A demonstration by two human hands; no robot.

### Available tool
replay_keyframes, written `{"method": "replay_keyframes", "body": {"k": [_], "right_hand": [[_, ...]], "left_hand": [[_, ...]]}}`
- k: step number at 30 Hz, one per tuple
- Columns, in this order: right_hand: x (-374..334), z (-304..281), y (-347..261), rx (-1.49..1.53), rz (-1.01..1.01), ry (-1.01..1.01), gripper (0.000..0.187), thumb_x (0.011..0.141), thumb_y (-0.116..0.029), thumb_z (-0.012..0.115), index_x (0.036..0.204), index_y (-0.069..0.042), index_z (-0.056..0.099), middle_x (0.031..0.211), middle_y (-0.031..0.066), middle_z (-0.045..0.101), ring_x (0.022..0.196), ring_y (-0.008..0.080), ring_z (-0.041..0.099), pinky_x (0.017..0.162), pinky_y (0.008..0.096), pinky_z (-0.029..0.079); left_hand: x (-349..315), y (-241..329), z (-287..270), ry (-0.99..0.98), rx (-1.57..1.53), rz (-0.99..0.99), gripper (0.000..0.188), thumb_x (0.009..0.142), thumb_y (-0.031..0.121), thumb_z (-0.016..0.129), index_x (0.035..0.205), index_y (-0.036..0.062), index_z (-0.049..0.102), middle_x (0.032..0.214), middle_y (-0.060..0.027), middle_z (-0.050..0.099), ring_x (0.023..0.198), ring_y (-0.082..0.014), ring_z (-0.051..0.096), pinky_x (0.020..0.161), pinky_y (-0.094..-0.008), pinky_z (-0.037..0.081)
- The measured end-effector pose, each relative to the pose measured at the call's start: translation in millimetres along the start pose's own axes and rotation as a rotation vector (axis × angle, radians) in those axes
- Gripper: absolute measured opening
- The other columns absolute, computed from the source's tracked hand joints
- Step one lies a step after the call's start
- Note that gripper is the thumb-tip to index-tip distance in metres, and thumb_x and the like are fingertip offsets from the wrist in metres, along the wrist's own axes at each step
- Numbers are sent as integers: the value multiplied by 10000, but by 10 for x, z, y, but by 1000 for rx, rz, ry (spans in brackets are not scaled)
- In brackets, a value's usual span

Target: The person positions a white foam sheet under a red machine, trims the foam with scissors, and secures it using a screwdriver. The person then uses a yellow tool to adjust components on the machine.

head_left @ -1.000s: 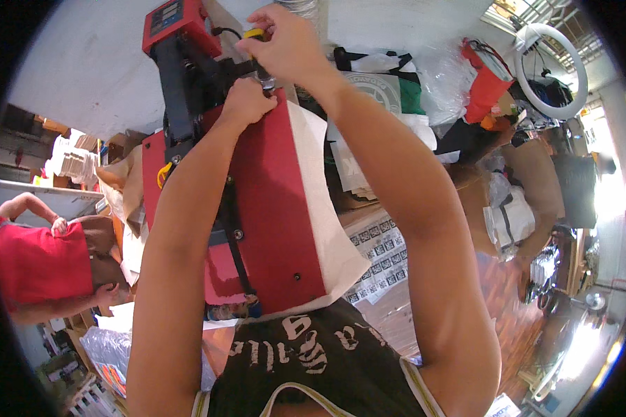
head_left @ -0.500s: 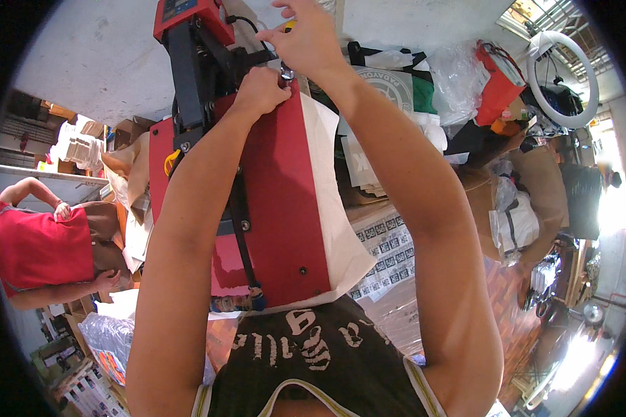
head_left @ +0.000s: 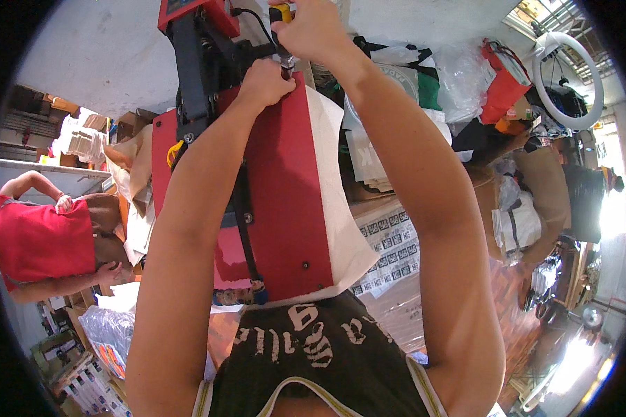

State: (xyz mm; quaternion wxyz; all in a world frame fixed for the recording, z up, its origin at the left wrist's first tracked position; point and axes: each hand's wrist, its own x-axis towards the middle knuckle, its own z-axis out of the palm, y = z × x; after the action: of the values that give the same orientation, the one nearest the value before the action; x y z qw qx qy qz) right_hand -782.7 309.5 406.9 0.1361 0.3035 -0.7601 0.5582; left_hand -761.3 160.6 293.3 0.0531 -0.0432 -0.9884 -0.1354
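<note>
A red heat press [head_left: 285, 208] with a black arm stands in front of me, its flat red plate over white cloth. My right hand [head_left: 311, 33] is closed around the yellow-and-black handle of a screwdriver [head_left: 279, 15], held upright above the plate's far edge. Its shiny metal lower part points down to that edge. There my left hand [head_left: 266, 85] rests with curled fingers, thumb and fingertips against the foot of the metal part. Whatever those fingers pinch is hidden.
White cloth [head_left: 334, 201] sticks out along the plate's right side. Bags and clear plastic [head_left: 459, 87] crowd the right, near a white ring light [head_left: 598, 83]. A person in a red top [head_left: 42, 233] is at the left. A grey wall [head_left: 97, 55] stands behind the press.
My right hand has brought the screwdriver over the plate's far edge, its handle now plainly in view. The left hand stays at that edge, and the view has shifted slightly.
</note>
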Motion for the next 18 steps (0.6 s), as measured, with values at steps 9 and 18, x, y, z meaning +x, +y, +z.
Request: {"method": "replay_keyframes", "body": {"k": [9,18], "right_hand": [[10,35,0,-28,-162,33,296,865,-252,699,1015,3,701,881,253,658,861,417,645,780,488,506],[80,40,30,-115,-238,142,239,845,-218,674,952,-10,722,948,263,664,917,456,627,833,499,507]], "left_hand": [[-3,-9,-64,-70,-21,-58,369,796,360,727,967,36,775,1026,-217,730,962,-388,704,918,-448,562],[-20,-87,-182,20,-98,-25,369,794,367,725,952,38,782,936,-192,745,915,-369,716,883,-434,565]]}}
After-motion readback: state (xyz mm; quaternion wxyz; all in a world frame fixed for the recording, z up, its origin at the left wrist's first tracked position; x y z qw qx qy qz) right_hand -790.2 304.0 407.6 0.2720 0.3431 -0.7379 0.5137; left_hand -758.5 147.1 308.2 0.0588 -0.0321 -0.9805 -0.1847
